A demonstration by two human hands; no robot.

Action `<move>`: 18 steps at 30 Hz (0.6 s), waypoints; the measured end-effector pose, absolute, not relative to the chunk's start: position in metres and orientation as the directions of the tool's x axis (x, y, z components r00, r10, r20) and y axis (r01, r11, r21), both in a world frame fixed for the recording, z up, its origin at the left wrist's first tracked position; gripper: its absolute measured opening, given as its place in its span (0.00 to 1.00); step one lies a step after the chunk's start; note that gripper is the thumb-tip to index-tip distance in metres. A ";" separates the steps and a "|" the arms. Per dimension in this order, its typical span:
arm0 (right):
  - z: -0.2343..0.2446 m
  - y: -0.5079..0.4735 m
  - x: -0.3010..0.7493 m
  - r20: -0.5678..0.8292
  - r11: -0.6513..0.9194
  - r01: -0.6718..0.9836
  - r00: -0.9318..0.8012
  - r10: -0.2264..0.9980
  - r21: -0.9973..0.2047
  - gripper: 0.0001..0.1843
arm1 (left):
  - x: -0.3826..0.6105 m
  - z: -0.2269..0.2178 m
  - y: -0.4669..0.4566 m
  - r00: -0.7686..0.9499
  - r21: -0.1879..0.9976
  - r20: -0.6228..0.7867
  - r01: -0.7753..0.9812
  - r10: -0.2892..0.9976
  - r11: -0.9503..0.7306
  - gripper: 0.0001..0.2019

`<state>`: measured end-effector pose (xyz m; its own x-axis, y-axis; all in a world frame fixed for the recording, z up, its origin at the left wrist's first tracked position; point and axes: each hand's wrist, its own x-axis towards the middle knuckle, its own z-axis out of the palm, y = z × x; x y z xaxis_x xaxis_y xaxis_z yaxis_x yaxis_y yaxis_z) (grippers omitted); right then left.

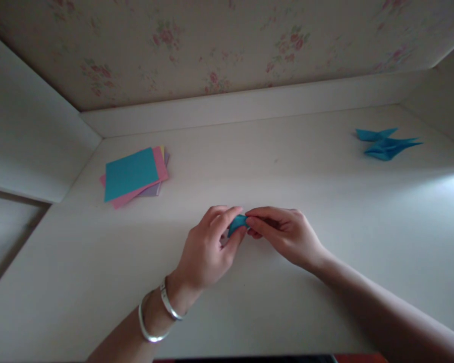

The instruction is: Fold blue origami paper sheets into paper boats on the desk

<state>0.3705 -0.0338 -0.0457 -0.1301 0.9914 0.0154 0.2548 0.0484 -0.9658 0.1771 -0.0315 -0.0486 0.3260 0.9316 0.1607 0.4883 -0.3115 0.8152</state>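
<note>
Between my two hands is a small piece of folded blue paper [237, 222], partly hidden by the fingers. My left hand [211, 244] grips its left part, thumb below and fingers above. The thumb and forefinger of my right hand [287, 233] pinch its right end. Both hands are held over the middle of the white table, and the exact shape of the fold cannot be made out.
A stack of coloured paper squares [130, 174], blue on top with pink, yellow and purple beneath, lies at the back left. Folded blue paper pieces [388, 146] sit at the back right. A white ledge [242, 106] borders the white table [287, 312] below a flowered wall.
</note>
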 end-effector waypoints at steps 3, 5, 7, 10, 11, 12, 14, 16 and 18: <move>-0.046 -0.034 0.369 0.022 0.049 0.249 -0.110 0.994 -0.967 0.10 | 0.177 -0.052 -0.032 0.415 0.689 0.261 0.552 0.872 -0.469 0.15; -0.047 -0.034 0.369 0.021 0.043 0.246 -0.094 0.995 -0.968 0.11 | 0.177 -0.052 -0.032 0.430 0.672 0.258 0.564 0.865 -0.481 0.17; -0.048 -0.034 0.368 0.025 0.046 0.247 -0.087 0.996 -0.968 0.12 | 0.177 -0.052 -0.030 0.428 0.681 0.250 0.560 0.869 -0.472 0.19; -0.051 -0.035 0.368 0.045 0.065 0.252 -0.085 0.995 -0.966 0.11 | 0.178 -0.051 -0.030 0.412 0.752 0.206 0.513 0.888 -0.413 0.21; -0.052 -0.035 0.368 0.051 0.070 0.235 -0.085 0.995 -0.969 0.10 | 0.179 -0.051 -0.030 0.407 0.777 0.183 0.497 0.895 -0.386 0.21; -0.053 -0.036 0.368 0.055 0.073 0.205 -0.091 0.994 -0.976 0.10 | 0.179 -0.051 -0.030 0.403 0.800 0.160 0.482 0.901 -0.358 0.21; -0.054 -0.037 0.368 0.057 0.070 0.114 -0.109 0.992 -0.991 0.11 | 0.180 -0.050 -0.031 0.399 0.836 0.125 0.451 0.909 -0.313 0.21; -0.054 -0.038 0.368 0.058 0.064 0.040 -0.128 0.990 -0.997 0.11 | 0.180 -0.050 -0.031 0.398 0.865 0.097 0.419 0.912 -0.275 0.22; -0.054 -0.039 0.368 0.067 0.069 0.016 -0.133 0.989 -0.997 0.11 | 0.180 -0.049 -0.031 0.399 0.899 0.052 0.381 0.915 -0.217 0.22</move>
<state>0.3682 -0.0395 -0.0538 -0.1332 0.9888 0.0667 0.0161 0.0695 -0.9975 0.1801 -0.0314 -0.0486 0.3994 0.9153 0.0518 0.3813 -0.2172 0.8986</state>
